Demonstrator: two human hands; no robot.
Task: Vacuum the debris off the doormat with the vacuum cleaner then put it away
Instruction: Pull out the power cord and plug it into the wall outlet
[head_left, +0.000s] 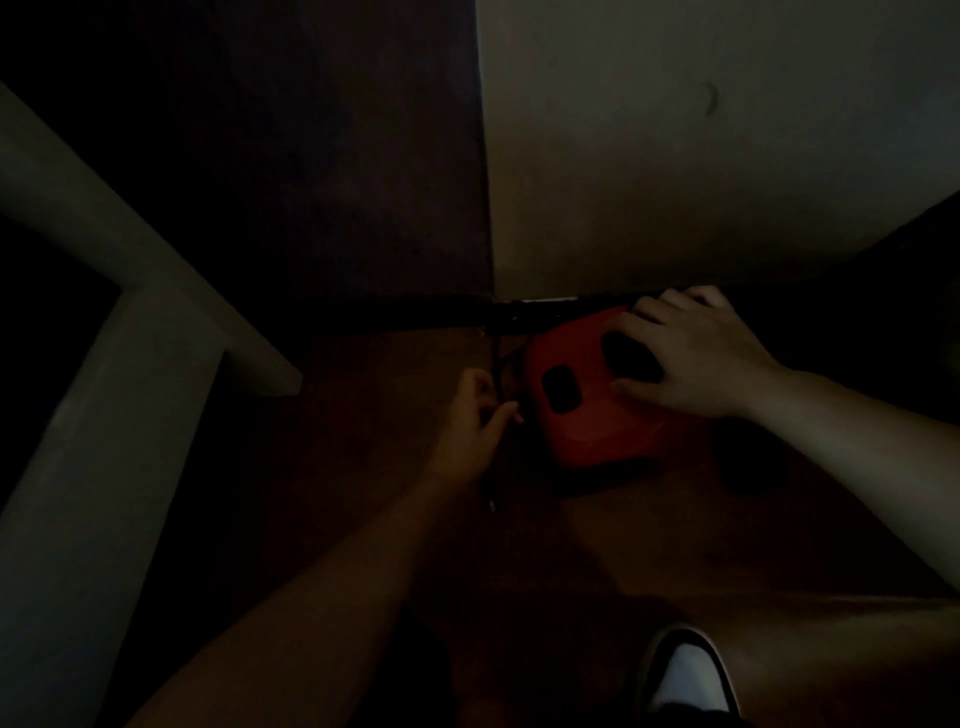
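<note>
In the dim far corner the red vacuum cleaner (587, 421) sat on the wooden floor (363, 415) by the wall (675, 182). Our right hand (696, 358) clasped its top; our left hand (465, 436) pinched the black cord (497, 364) beside it. We judged that a blind tug might snag the cord or tip the cleaner.

Nothing here can be read: no writing, label, brand or number shows anywhere, because the room is too dark. The red vacuum cleaner (587, 410) on the floor shows only two dark oval patches on its top, and I can make out no lettering on them or on the casing around them.
</note>
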